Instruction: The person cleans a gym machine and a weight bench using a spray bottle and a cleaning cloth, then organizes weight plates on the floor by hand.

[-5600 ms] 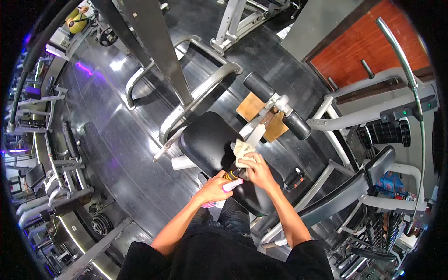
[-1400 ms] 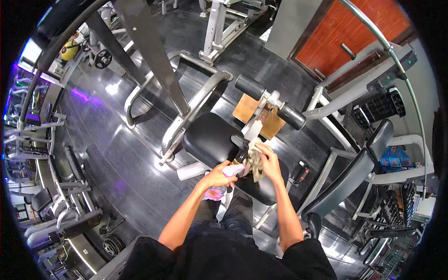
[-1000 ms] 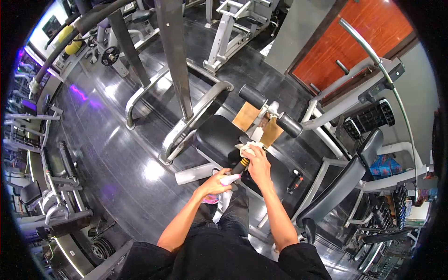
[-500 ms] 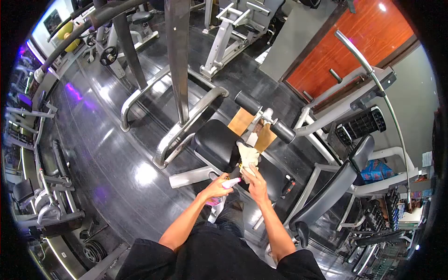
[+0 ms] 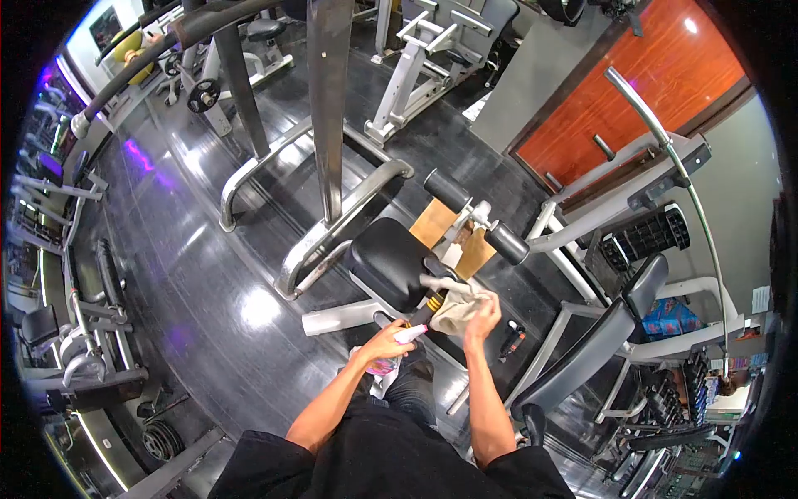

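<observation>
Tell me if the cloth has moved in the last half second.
Yes. The cloth, in the right hand, has drawn back from the foam roller toward the person.

Nothing here can be read as text, brand or number. At about three o'clock, a white sheet [image 5: 760, 298] on the wall carries marks too small to make out. The blue packs [image 5: 667, 317] beside it show only blurred print. The pink spray bottle [image 5: 409, 334] in the left hand [image 5: 384, 343] shows no legible label.

Bright overhead light glares off the glossy black floor [image 5: 216, 274]; fisheye edges bend, corners black.
</observation>
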A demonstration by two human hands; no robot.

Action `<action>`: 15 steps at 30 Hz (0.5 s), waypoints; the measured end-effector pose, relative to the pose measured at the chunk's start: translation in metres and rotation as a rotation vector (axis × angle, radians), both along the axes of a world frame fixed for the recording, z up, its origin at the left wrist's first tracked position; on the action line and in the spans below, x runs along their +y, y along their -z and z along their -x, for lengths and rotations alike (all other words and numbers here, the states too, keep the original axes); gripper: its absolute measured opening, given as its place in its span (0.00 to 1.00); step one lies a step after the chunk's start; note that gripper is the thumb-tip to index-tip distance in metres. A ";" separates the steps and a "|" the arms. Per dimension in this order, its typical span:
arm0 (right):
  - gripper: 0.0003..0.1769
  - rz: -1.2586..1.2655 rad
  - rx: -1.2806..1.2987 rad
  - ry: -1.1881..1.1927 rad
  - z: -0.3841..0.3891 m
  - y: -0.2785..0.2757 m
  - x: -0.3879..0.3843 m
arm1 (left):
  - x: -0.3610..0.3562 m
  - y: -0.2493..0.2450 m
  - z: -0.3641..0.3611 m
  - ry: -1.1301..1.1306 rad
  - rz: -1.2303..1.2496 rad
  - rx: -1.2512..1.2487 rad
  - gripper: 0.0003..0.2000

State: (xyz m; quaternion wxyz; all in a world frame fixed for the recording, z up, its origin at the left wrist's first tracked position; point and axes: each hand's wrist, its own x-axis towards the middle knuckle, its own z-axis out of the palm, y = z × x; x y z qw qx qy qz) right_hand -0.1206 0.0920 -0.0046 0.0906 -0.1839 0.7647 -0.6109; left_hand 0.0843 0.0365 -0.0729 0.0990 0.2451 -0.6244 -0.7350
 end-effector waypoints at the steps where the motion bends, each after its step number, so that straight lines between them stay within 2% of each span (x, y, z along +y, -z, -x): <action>1: 0.17 0.039 -0.068 0.071 0.006 0.002 0.003 | 0.002 -0.001 -0.001 0.023 -0.113 -0.043 0.22; 2: 0.22 -0.009 -0.077 0.062 0.010 0.001 0.015 | 0.003 -0.003 0.000 0.023 -0.116 -0.044 0.22; 4: 0.25 -0.538 -0.228 -0.075 0.019 -0.020 0.027 | 0.002 -0.009 0.002 -0.003 -0.191 -0.087 0.20; 6: 0.26 -0.522 -0.302 -0.318 0.018 0.003 0.033 | 0.001 -0.015 0.003 -0.009 -0.200 -0.075 0.20; 8: 0.26 -0.546 -0.703 -0.547 0.016 0.014 0.034 | 0.000 -0.022 0.006 -0.013 -0.207 -0.063 0.20; 10: 0.28 -0.479 -0.824 -0.672 0.005 0.027 0.025 | -0.002 -0.032 0.007 -0.023 -0.263 -0.033 0.20; 12: 0.26 -0.404 -0.871 -0.812 0.000 0.039 0.013 | -0.007 -0.043 0.008 0.003 -0.217 -0.045 0.20; 13: 0.20 -0.291 -0.952 -0.758 -0.013 0.017 0.002 | -0.009 -0.045 0.009 0.033 -0.172 -0.050 0.20; 15: 0.17 -0.267 -0.951 -0.716 -0.017 0.025 -0.006 | -0.013 -0.046 0.008 0.009 -0.152 -0.047 0.21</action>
